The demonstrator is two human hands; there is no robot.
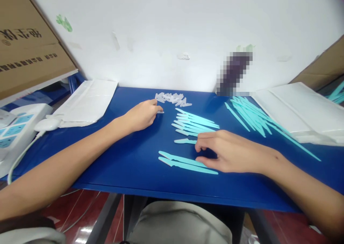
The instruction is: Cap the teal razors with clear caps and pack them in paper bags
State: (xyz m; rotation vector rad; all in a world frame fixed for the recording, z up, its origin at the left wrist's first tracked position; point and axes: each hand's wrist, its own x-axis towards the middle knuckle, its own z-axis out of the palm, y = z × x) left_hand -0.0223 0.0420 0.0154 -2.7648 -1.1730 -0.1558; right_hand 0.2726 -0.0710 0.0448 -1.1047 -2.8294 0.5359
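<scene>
My left hand (142, 115) is at the back middle of the blue table, fingers bent together at a small clear plastic cap (160, 112); its grip is partly hidden. Just behind it lies a heap of such caps (174, 98). My right hand (228, 150) is palm down, with thumb and curled fingers apart. Its fingertips are at the handle of a turquoise eyebrow razor (184, 141), and the thumb is over two more razors (188, 165) lying side by side near the front. Several razors (195, 121) form a row behind that hand.
A loose pile of turquoise razors (251, 116) lies at the right, beside a white plastic packet (303, 111). Another white packet (86, 102) lies at the left, near a power strip (24, 129) with a cable. A cardboard box (32, 43) stands far left. The white wall (150, 39) bounds the back.
</scene>
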